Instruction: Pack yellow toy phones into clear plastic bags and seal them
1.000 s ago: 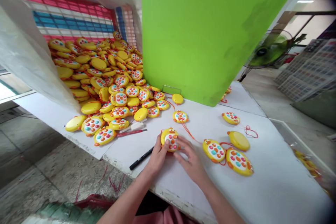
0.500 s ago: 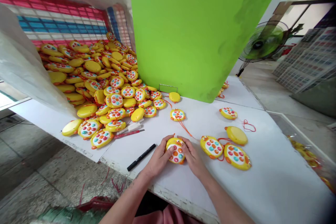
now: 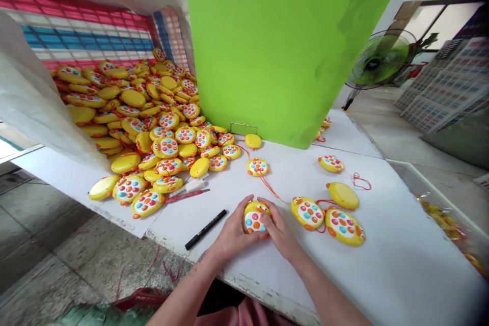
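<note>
Between both hands, low over the front of the white table, is a yellow duck-shaped toy [image 3: 252,220] with coloured buttons on a white face. My left hand [image 3: 236,229] grips its left side, thumb along the lower edge. On the right side, my right hand [image 3: 279,228] closes around it with the thumb on the buttons. A black marker pen [image 3: 206,229] lies left of my left hand. To the right of my hands rest a button-side-up toy [image 3: 307,213], another like it [image 3: 345,226] and one turned yellow back up [image 3: 344,195], with red cords among them.
A large heap of the same toys [image 3: 164,119] spills from a plastic-lined striped bag [image 3: 91,35] at the left. Behind the table's middle stands a tall green board [image 3: 282,51]. A red cutter knife [image 3: 188,195] lies by the heap. A fan [image 3: 376,63] stands at the back right.
My left thumb has moved from the buttons down to the toy's lower edge. My right thumb now lies over the buttons. The toy stays in both hands.
</note>
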A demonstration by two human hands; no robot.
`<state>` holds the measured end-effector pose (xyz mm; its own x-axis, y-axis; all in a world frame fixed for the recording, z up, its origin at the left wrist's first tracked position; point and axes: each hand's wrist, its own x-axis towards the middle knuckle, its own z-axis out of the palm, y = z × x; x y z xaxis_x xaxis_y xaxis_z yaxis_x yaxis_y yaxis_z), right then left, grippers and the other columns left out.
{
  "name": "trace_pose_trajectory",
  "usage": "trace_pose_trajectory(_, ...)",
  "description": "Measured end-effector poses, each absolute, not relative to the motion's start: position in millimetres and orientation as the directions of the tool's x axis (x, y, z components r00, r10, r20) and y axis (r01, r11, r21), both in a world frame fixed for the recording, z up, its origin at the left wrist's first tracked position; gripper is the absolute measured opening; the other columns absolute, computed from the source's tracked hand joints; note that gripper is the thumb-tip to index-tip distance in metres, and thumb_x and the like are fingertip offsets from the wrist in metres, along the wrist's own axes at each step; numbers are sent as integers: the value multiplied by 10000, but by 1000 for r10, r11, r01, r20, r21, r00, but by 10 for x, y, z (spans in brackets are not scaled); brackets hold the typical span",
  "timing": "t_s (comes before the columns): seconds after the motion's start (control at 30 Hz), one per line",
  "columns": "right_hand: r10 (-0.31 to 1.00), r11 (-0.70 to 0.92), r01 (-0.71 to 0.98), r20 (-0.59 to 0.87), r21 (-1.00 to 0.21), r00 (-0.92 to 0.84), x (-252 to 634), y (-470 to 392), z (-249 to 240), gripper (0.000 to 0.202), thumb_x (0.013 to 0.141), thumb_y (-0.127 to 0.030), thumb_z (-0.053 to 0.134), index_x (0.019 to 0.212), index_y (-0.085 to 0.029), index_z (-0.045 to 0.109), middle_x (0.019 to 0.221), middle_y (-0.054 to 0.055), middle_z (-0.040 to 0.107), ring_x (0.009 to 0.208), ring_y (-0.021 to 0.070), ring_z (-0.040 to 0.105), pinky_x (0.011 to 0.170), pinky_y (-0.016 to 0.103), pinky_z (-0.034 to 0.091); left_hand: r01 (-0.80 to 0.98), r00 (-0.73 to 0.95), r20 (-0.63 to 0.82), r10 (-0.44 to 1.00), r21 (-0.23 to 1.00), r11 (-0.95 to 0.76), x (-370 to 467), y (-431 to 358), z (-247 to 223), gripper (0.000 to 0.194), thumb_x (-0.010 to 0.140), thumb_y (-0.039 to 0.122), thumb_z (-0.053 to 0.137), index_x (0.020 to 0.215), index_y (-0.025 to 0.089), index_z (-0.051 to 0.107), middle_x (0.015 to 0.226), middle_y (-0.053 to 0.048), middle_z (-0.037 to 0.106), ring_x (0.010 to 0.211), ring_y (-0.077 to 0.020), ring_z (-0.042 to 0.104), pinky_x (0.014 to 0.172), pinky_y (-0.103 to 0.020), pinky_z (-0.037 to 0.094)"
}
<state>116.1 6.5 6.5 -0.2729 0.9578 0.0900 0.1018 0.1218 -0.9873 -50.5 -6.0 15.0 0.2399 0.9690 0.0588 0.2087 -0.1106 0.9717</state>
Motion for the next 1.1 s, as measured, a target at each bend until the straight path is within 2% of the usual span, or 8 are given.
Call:
trace_pose_trajectory(0.23,959,127,61,107,-990,-261,1151,84,81,421,930,-483,410,1272,-257,507,1234,59,599,1114,222,569,939,349,469,197,255,103,961,968,-156,-522,-61,147,843,736,375,724,1430,194,280,1301,-112,525,1085,-257,549,943,-380,441)
trace_pose_trajectory(0.43,958,148,104,116,-983,-263,1150,63,61,467,923,-469,432,1336,-252,451,1336,64,524,1201,227,509,1004,359,421,194,215,122,969,967,-164,-538,-80,195,508,935,413,431,1393,208,352,1352,-89,492,1177,-239,487,1025,-374,358)
trace_pose_trajectory(0.57,952,195,197,137,-961,-274,1145,42,44,621,878,-419,543,1433,-262,312,1423,74,434,1262,250,452,1046,403,380,163,211,115,971,975,-151,-535,-78,204,493,953,407,393,1398,204,334,1368,-87,472,1188,-230,476,1025,-367,356)
trace_pose_trajectory(0.67,945,230,222,164,-948,-282,1136,43,44,548,905,-387,504,1419,-282,344,1420,57,444,1273,239,443,1059,403,366,155,212,124,969,975,-159,-535,-74,204,506,954,413,390,1406,200,311,1310,-90,507,1128,-221,507,984,-360,388)
trace_pose_trajectory(0.83,939,333,252,294,-909,-180,1161,67,77,468,908,-342,508,1366,-303,426,1372,44,493,1247,237,462,1041,399,381,122,215,103,971,984,-132,-522,-59,159,533,943,454,399,1407,216,295,1125,-78,561,882,-177,584,816,-332,471)
trace_pose_trajectory(0.97,871,353,423,458,-834,177,1322,140,162,514,906,-307,506,1400,-269,371,1360,95,474,1256,262,435,1039,449,368,42,231,90,969,994,-102,-509,-34,89,545,935,479,400,1402,234,264,1176,-104,514,842,-163,603,670,-285,504)
trace_pose_trajectory(1.03,744,360,587,603,-725,288,1418,184,204,530,905,-280,499,1412,-239,352,1372,128,444,1287,286,392,1063,504,316,38,243,86,966,994,-98,-510,-23,70,547,931,482,409,1394,226,271,1156,-107,519,841,-166,601,644,-279,510)
trace_pose_trajectory(1.1,636,375,741,736,-558,233,1469,215,210,506,899,-248,495,1393,-225,386,1407,134,400,1329,303,330,1086,547,251,49,254,82,964,994,-98,-514,-16,65,537,929,483,414,1381,219,297,1121,-102,537,830,-166,599,644,-282,512)
